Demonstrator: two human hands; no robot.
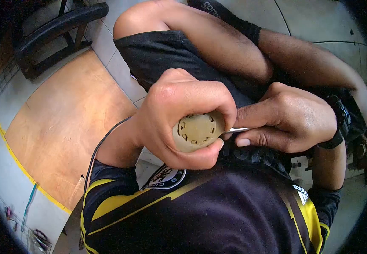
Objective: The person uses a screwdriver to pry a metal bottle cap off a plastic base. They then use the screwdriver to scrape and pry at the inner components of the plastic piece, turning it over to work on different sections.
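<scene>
My left hand (179,97) is wrapped round a beige, round-ended object (197,130), whose face has a ring of small rectangular slots. To its right, my right hand (285,118) pinches a thin metal tool (235,130) between thumb and fingers. The tool's left end meets the side of the beige object by my left fingertips; its tip is hidden. Both hands are above my lap, in front of the dark shirt.
A wooden board (65,122) with a yellow strip (27,171) along its edge lies at the left. A black metal frame (58,34) stands at the upper left. A black cable (103,142) runs beside my left forearm. Small tools (41,241) lie at the lower left.
</scene>
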